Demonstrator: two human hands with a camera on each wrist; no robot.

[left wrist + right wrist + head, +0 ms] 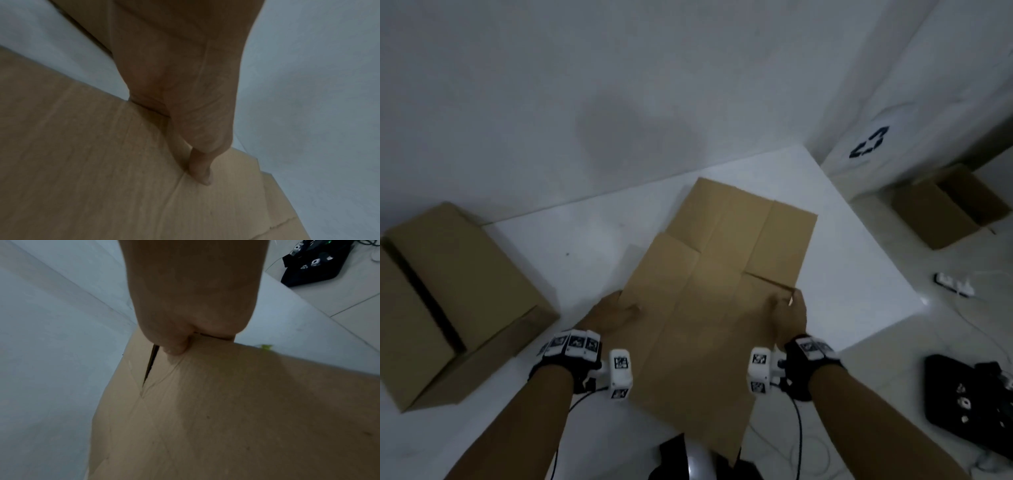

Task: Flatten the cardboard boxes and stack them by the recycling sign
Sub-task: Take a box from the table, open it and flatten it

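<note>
A flattened brown cardboard box (715, 291) is held over the white table (592, 236), its near end hanging past the table's front edge. My left hand (616, 313) grips its left edge, thumb (200, 168) lying on top of the cardboard (82, 162). My right hand (789, 313) grips the right edge by a flap slit, thumb (176, 347) pinching the board (226, 418). An unflattened box (448, 294) stands on the table at the left. A black recycling sign (869, 142) is on the wall at the right, with another cardboard box (945, 209) on the floor below it.
The table sits in a corner of white walls. On the tiled floor to the right lie a white power strip (955, 284) with cables and a black bag (969, 404) of gear. A chair (695, 462) shows under the box near my body.
</note>
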